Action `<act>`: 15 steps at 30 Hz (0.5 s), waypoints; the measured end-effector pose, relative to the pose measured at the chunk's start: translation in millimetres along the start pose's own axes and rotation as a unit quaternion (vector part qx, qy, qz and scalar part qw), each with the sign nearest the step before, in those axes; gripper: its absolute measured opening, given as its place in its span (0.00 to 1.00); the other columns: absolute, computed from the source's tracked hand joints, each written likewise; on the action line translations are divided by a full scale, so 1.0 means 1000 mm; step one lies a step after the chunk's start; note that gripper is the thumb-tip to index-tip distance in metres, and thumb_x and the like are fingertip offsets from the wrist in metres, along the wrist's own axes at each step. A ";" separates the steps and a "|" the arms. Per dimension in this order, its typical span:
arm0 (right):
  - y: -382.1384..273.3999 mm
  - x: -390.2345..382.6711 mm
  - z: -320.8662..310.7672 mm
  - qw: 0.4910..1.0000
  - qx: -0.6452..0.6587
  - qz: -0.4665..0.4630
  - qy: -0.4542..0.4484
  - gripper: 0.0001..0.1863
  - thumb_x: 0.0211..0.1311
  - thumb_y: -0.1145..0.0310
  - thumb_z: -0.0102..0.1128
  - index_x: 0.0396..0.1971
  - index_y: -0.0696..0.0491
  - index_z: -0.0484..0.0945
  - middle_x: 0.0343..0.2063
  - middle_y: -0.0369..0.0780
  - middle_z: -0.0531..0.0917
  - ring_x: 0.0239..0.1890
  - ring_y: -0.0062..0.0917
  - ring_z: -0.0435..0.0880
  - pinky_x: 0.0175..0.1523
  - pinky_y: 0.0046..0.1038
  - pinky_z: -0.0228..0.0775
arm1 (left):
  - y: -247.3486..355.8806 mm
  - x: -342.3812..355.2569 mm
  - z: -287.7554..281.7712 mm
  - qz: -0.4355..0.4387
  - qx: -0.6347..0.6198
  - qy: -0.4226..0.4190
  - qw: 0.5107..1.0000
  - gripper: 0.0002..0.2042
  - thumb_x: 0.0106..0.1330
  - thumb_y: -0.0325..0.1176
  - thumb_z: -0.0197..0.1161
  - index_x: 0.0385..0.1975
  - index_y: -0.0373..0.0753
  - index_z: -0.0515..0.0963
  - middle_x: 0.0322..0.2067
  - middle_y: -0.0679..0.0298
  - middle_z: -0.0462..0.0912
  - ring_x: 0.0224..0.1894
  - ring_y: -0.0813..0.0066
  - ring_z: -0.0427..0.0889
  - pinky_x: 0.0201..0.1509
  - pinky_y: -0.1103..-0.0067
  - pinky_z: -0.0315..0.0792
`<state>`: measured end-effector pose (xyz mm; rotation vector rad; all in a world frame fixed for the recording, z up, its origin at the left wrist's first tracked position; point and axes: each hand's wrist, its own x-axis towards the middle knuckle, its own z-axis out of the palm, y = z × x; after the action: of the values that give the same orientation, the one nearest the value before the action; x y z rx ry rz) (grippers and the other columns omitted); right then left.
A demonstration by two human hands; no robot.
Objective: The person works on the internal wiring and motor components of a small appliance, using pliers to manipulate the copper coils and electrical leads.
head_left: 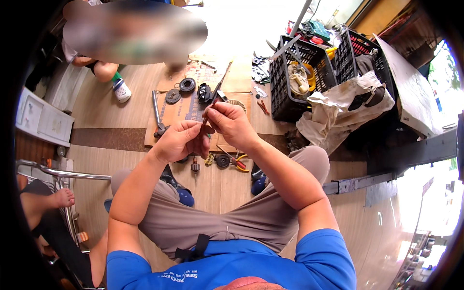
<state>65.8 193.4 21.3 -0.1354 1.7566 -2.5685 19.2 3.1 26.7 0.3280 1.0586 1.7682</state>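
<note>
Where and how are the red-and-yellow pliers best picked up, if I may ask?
I'd take the pliers by both handles, probably from the right: they spread apart that way, while the head points left toward the round black part.

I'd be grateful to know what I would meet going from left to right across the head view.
White speckled footwear, long-handled tool, left hand, right hand, reddish strips, left black crate.

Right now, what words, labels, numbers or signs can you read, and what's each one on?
Blue T-shirt: white lettering on the chest, which I won't copy out.
Cardboard sheet: printed characters, too small and blurred to read.
I can make out no other text.
</note>
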 end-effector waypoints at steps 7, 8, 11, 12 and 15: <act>0.018 0.009 0.001 0.999 -0.022 0.002 0.026 0.11 0.72 0.69 0.49 0.34 0.59 0.78 0.20 0.29 0.73 0.21 0.09 0.65 0.26 0.13 0.56 | -0.011 0.011 -0.006 0.081 0.232 0.147 0.958 0.07 0.71 0.27 0.54 0.37 0.32 0.78 0.25 0.66 0.79 0.25 0.84 0.76 0.28 0.85 0.72; 0.021 0.010 0.001 0.999 -0.007 0.015 0.042 0.11 0.72 0.69 0.49 0.35 0.59 0.78 0.20 0.29 0.72 0.20 0.09 0.65 0.25 0.13 0.55 | -0.012 0.012 -0.003 0.081 0.231 0.146 0.959 0.07 0.71 0.27 0.54 0.37 0.32 0.78 0.25 0.66 0.79 0.25 0.84 0.76 0.28 0.85 0.72; 0.015 0.008 0.005 0.996 0.047 0.046 0.063 0.11 0.71 0.69 0.50 0.33 0.58 0.78 0.19 0.30 0.73 0.19 0.10 0.66 0.23 0.14 0.56 | -0.012 0.013 0.004 0.135 0.358 0.205 0.901 0.07 0.70 0.25 0.54 0.34 0.30 0.78 0.22 0.69 0.76 0.24 0.87 0.72 0.26 0.86 0.67; 0.011 0.007 0.007 0.992 0.084 0.064 0.070 0.11 0.70 0.69 0.52 0.31 0.58 0.79 0.18 0.30 0.74 0.18 0.10 0.67 0.23 0.14 0.57 | -0.011 0.013 0.006 0.158 0.390 0.210 0.882 0.06 0.69 0.25 0.55 0.34 0.30 0.79 0.21 0.70 0.75 0.23 0.87 0.71 0.26 0.86 0.66; 0.014 0.009 0.006 0.990 0.101 0.065 0.076 0.11 0.71 0.69 0.51 0.31 0.57 0.78 0.17 0.30 0.74 0.17 0.10 0.67 0.22 0.14 0.57 | -0.012 0.016 0.005 0.180 0.420 0.218 0.863 0.06 0.68 0.25 0.56 0.36 0.29 0.79 0.19 0.69 0.74 0.21 0.86 0.70 0.25 0.85 0.66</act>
<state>57.2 182.4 11.1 0.1775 1.4773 -2.7008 22.2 20.6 16.5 0.7124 2.2140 1.6312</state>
